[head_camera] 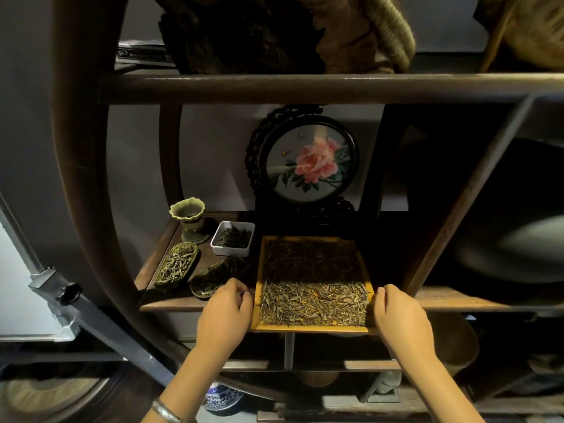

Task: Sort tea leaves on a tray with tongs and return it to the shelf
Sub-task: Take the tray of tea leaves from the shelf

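Wooden shelf [476,300], tray [258,288] between gripping left hand [224,312] and right hand [399,315].

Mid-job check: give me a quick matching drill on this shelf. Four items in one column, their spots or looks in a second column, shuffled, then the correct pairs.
Column one:
1. wooden tray
2. white dish
3. green cup
4. round peony panel

Column two:
A. upright at the back of the shelf, behind the tray
B. between the left hand and right hand, its front edge overhanging the shelf
C. square, holding dark leaves, left of the tray's far end
D. scalloped rim, far left, behind the white dish

Pairs: 1-B, 2-C, 3-D, 4-A
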Motion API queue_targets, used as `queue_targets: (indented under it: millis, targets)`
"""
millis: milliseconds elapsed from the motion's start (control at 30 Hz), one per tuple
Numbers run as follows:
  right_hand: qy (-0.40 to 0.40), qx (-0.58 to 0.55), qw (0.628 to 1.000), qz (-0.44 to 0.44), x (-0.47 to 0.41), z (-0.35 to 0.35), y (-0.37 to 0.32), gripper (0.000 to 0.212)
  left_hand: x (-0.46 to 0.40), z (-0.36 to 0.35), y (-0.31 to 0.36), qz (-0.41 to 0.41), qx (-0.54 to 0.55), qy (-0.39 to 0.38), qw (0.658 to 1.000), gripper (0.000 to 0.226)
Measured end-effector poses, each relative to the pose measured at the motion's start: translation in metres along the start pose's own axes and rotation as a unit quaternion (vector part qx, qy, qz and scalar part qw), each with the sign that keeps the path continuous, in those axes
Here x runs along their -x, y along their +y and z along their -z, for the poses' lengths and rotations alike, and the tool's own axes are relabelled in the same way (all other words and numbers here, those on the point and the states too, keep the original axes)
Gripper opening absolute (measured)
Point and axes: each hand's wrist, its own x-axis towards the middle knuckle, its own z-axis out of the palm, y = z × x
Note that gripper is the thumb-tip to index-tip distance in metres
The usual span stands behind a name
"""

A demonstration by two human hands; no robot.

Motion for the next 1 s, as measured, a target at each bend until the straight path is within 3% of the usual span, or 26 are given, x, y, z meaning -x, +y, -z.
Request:
queue_targets:
  millis: [200,500,767,833,933,1000]
  targets:
    - [-0.087,-0.069,0.993,-0.033,-0.012,0.0,0.007,0.017,0.0,-0.001,0.005,0.026,-0.029,-0.05,0.998,0.039]
    - [-0.153,-0.25,0.955,-0.054,-0.005,0.005,0.021,0.017,0.003,-0.005,-0.002,0.01,0.015,-0.083,0.996,0.034]
    - [-0.146,-0.296,0.939,-0.093,0.027,0.006,0.024,0.033,0.028,-0.003,-0.018,0.01,0.098,-0.076,0.992,0.033]
    - [-0.175,-0.349,0.907,-0.156,0.026,0.005,0.022,0.035,0.029,-0.002,-0.022,0.023,0.119,-0.08,0.989,0.033]
    - [-0.248,-0.458,0.805,-0.283,0.023,0.006,0.014,0.042,0.026,-0.003,-0.023,0.07,0.182,-0.104,0.975,0.035]
    - [-0.275,-0.453,0.805,-0.266,0.024,0.008,0.009,0.04,0.023,-0.006,-0.021,0.086,0.206,-0.115,0.968,0.034]
